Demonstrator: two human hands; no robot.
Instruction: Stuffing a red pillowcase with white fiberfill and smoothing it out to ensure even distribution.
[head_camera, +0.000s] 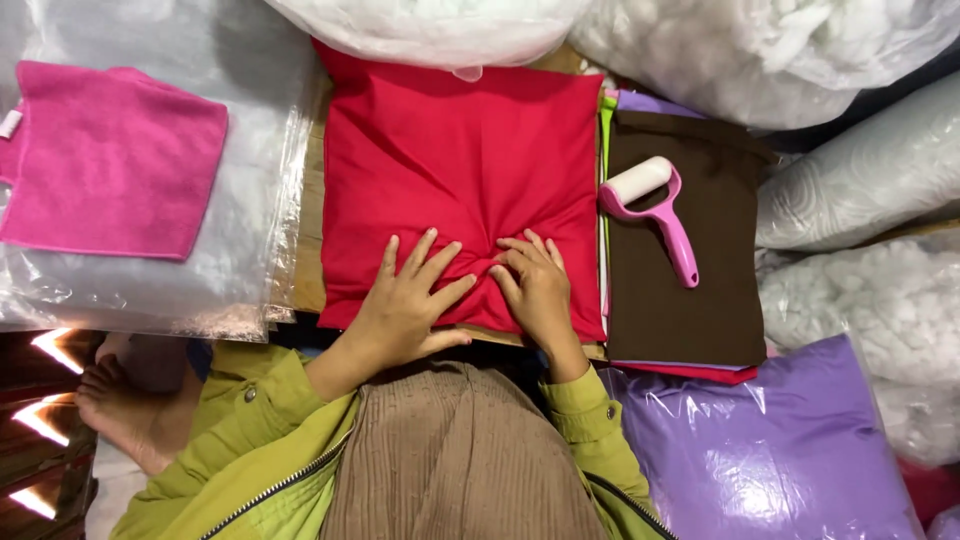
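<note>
A stuffed red cushion (455, 160) lies in front of me on a wooden surface. My left hand (405, 305) rests flat on its near edge with fingers spread. My right hand (535, 285) presses down next to it, fingers curled into the fabric where creases gather. Neither hand holds anything apart from the cushion cover. To the right, a pink lint roller (655, 205) with a white roll lies on a stack of folded fabric topped by a brown piece (680, 290).
A pink cloth (105, 160) lies on clear plastic sheeting (255, 150) at left. Clear bags of white stuffing (760, 50) sit at the back and right. A purple cushion in plastic (770, 450) is near right. A bare foot (125, 400) shows lower left.
</note>
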